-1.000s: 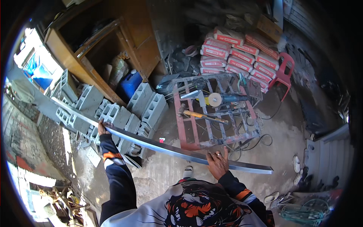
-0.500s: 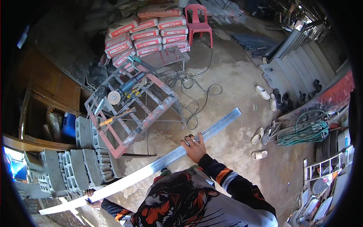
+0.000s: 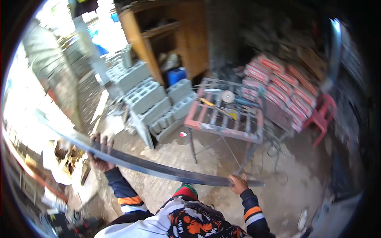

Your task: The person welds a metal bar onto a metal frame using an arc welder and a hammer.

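Note:
A long grey metal bar (image 3: 170,170), curved by the lens, spans the view in front of my body. My left hand (image 3: 101,154) grips it toward its far left part, fingers wrapped over the far edge. Near the right end, my right hand (image 3: 239,184) is closed around it. Beyond the bar stands a reddish metal frame table (image 3: 222,127) with open slats. On it lie a blue angle grinder (image 3: 247,102) with a round disc and a yellow-orange handled tool (image 3: 207,102). The bar's left end fades into glare.
Grey hollow blocks (image 3: 147,97) are stacked left of the table, before a wooden cabinet (image 3: 194,43) with a blue jug (image 3: 176,75). Red-and-white sacks (image 3: 283,85) and a red plastic chair (image 3: 322,115) stand at the right. Cables (image 3: 274,148) lie on the floor. Wood scraps (image 3: 73,158) lie at the left.
My view has swung left, bringing the bright opening and blocks further in. The bar has turned with me, its left end now higher than its right. Both hands still hold it.

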A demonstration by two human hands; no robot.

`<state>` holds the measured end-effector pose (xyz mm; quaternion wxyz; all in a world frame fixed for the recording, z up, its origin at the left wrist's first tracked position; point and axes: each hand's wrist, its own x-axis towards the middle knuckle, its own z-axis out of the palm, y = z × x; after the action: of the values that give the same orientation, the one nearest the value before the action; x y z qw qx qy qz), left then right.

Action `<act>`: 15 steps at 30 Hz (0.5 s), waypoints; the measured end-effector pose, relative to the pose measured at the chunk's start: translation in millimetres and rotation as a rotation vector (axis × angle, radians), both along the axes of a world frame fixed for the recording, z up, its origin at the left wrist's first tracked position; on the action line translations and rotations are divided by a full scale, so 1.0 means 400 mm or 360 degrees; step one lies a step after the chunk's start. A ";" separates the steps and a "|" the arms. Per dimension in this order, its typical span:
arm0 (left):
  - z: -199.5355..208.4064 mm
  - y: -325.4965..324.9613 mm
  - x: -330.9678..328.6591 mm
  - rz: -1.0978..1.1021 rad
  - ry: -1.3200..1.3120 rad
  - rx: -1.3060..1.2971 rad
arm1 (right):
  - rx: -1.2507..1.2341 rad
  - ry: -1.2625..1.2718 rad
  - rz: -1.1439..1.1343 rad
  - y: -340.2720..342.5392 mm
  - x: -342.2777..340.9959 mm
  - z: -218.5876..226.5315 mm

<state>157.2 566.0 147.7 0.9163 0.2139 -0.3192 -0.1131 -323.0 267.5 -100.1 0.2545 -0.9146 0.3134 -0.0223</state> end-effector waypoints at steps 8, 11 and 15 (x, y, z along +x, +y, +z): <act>0.279 0.148 -0.183 0.0417 -0.0446 0.0063 | 0.0152 -0.0057 0.0486 0.086 0.286 0.044; 0.336 0.145 -0.211 0.0645 -0.0414 0.0182 | 0.0586 -0.0347 0.0548 0.071 0.359 0.244; 0.393 0.098 -0.237 0.1039 -0.0437 0.0557 | 0.0210 -0.0873 0.0572 0.081 0.377 0.703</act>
<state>62.3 605.2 304.9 0.8025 0.4702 -0.3299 0.1612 -172.2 299.8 180.9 0.3880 -0.8967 0.0677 -0.2021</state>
